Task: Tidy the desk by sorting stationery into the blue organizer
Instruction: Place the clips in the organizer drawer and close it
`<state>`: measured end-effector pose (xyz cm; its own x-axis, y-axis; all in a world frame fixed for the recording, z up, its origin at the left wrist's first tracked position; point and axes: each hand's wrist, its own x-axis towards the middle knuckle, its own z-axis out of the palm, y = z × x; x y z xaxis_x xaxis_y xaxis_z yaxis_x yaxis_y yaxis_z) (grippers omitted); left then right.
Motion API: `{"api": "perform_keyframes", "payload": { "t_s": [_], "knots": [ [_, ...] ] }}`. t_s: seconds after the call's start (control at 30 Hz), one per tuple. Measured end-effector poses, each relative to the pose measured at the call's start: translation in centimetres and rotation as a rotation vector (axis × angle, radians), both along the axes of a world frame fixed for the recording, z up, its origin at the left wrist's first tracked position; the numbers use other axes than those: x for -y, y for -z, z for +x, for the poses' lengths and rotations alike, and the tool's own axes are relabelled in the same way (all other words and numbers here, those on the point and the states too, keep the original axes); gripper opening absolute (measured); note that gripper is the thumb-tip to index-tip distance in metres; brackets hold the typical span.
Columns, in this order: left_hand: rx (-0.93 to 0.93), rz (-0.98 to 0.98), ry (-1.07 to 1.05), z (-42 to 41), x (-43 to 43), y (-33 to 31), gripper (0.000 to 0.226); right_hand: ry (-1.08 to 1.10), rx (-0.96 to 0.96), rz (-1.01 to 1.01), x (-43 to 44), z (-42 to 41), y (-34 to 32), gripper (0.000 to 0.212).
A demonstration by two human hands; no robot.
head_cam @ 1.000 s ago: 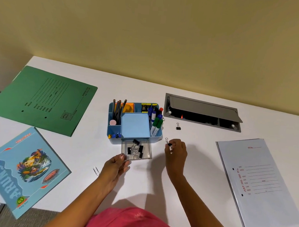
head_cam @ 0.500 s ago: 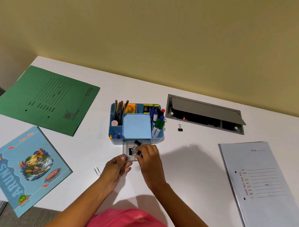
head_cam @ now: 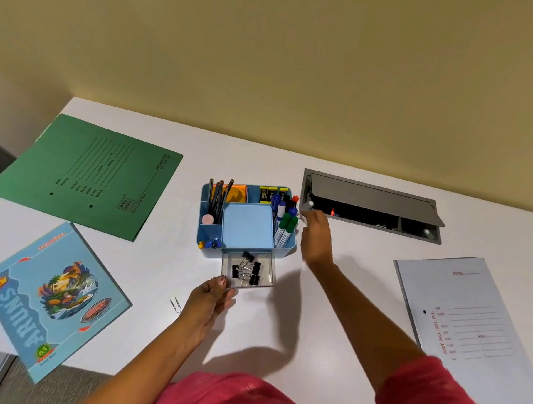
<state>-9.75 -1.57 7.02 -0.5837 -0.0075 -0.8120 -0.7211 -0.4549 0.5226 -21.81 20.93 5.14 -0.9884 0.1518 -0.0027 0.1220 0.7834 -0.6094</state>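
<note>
blue organizer point(head_cam: 209, 253), clear drawer point(head_cam: 266, 264) out; left grip point(head_cam: 206, 303) pinches drawer; right grip point(head_cam: 317, 237) unclear.

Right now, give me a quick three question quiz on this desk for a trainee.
1. True or false: the clear plastic drawer of the blue plastic organizer is pulled out.
2. What lies in that drawer? A) black metal binder clips B) pencils C) push pins
3. Fill in: the silver wire paper clip lies on the white desk beside the ___ hand.
Key: 1 true; 2 A; 3 left hand.
</note>
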Motion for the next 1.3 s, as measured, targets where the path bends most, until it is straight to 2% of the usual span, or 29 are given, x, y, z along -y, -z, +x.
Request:
{"api": "perform_keyframes", "payload": {
  "t_s": [0.13, 0.23, 0.43, 0.53, 0.63, 0.73, 0.8, 0.87, 1.07, 1.2, 1.3],
  "knots": [
    [0.011, 0.0, 0.009, -0.1, 0.0, 0.0, 0.018, -0.184, 0.154, -0.002, -0.5, -1.9, 0.5, 0.037],
    [0.016, 0.0, 0.007, 0.0, 0.1, 0.3, 0.016, -0.296, 0.148, 0.14, -0.4, -2.5, 1.3, 0.046],
    [0.015, -0.005, 0.009, 0.0, 0.1, 0.2, 0.016, -0.26, 0.074, 0.284, -0.4, -0.9, 2.4, 0.03],
    [0.019, -0.007, 0.009, -0.1, 0.0, 0.1, 0.017, -0.195, -0.026, 0.166, -0.3, 1.6, 3.0, 0.027],
    [0.021, -0.005, 0.005, -0.1, 0.0, 0.1, 0.018, 0.007, -0.049, -0.03, 0.1, 4.1, 2.3, 0.023],
    [0.02, -0.001, -0.003, -0.1, 0.0, 0.0, 0.018, 0.198, -0.224, -0.128, 1.4, 6.9, 0.2, 0.025],
    [0.018, 0.003, -0.003, -0.1, 0.0, -0.1, 0.018, 0.235, -0.304, -0.195, 2.9, 8.8, -1.3, 0.028],
    [0.009, 0.005, 0.004, -0.2, -0.1, -0.2, 0.019, 0.151, -0.322, -0.215, 4.7, 10.7, -2.2, 0.029],
    [-0.002, -0.004, 0.022, -0.1, 0.0, -0.1, 0.018, -0.148, -0.282, -0.052, 8.3, 13.0, -1.5, 0.034],
    [-0.005, 0.006, 0.028, -0.1, 0.1, 0.0, 0.018, -0.195, -0.266, -0.007, 8.6, 12.7, -0.5, 0.034],
    [-0.006, 0.014, 0.023, -0.1, 0.0, 0.0, 0.02, -0.115, -0.346, -0.07, 8.0, 11.9, -1.0, 0.019]
  ]
}}
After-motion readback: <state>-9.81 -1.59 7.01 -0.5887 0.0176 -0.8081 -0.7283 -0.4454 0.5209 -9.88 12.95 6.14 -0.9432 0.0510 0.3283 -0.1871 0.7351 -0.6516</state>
